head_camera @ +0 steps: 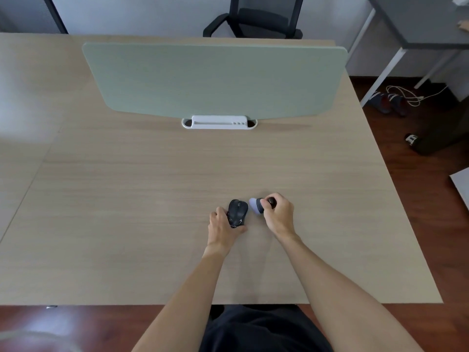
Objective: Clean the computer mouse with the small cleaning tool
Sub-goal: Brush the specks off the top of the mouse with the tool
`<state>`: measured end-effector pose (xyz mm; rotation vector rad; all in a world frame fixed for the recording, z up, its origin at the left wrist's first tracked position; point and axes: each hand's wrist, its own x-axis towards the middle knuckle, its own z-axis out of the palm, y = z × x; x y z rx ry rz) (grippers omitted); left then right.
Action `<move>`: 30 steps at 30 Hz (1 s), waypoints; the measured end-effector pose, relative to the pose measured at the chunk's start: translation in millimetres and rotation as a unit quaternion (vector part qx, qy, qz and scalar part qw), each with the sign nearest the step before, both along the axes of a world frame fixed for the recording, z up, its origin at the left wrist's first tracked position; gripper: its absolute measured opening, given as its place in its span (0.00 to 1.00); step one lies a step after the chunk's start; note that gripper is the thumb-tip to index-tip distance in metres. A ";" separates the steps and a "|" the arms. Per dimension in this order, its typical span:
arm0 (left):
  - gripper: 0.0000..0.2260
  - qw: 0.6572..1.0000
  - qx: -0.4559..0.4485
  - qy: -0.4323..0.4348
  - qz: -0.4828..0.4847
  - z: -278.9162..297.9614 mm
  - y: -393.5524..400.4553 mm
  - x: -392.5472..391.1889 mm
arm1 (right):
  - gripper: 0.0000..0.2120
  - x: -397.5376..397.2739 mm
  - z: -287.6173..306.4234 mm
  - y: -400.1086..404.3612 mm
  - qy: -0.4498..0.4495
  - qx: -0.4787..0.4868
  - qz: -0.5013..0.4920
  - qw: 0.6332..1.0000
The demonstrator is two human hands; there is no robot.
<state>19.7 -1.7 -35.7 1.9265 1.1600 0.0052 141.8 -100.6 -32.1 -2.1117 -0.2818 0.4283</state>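
A dark computer mouse (238, 211) lies on the wooden desk (127, 199), a little right of centre and close to the front edge. My left hand (221, 226) grips it from the left and from behind. Just to the right, my right hand (279, 214) holds a small cleaning tool (257, 205) with a dark body and a pale rounded tip. The tip points left toward the mouse and stays a short gap away from it. My fingers hide the rear part of the tool.
A pale green divider panel (215, 80) stands across the desk's far half on a white bracket (219, 122). Behind it is a black office chair (256, 19). A grey table (418, 26), cables and shoes are on the floor at the right.
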 end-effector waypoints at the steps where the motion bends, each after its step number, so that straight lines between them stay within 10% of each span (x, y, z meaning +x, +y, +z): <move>1: 0.27 1.000 0.002 -0.003 -0.002 -0.7 -0.5 -1.3 | 0.03 -1.8 2.6 -1.4 -0.005 0.013 -0.008 1.000; 14: 0.27 0.999 0.031 -0.010 -0.037 -0.4 5.1 -1.4 | 0.04 -19.8 -0.8 -10.5 -0.042 0.046 0.010 0.998; 30: 0.51 0.983 -0.006 0.020 -0.183 -2.4 25.6 -3.2 | 0.07 -43.4 1.1 -8.3 -0.073 0.062 0.117 0.988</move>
